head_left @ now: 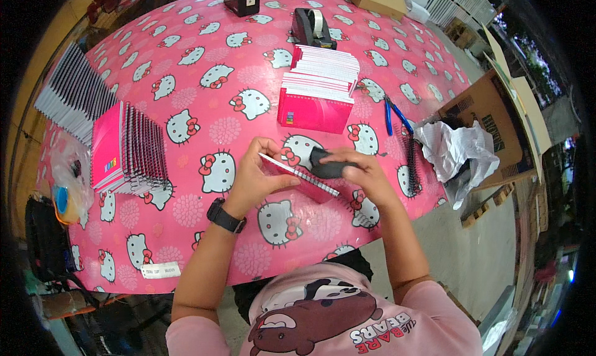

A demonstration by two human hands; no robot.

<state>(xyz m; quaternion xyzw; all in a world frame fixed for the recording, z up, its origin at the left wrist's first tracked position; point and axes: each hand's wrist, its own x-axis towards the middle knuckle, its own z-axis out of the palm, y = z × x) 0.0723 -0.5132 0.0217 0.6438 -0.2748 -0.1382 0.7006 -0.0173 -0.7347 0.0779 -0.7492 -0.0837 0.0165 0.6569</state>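
Observation:
My left hand, with a black watch on its wrist, pinches a small pink-covered notebook between thumb and fingers. The notebook stands on edge over the table, its white page edges facing up and punched marks running along them. In my right hand is a dark, flat black piece, held against or close beside the notebook's right part; its exact kind is unclear. Just beyond my hands stands a stack of unbound pink-covered notebooks, with white page edges on top.
Spiral-bound notebooks and another bound stack stand at left. Blue-handled pliers, black spiral coils, crumpled paper and a cardboard box lie right. Tape dispensers are at the back. A white strip lies near the front edge.

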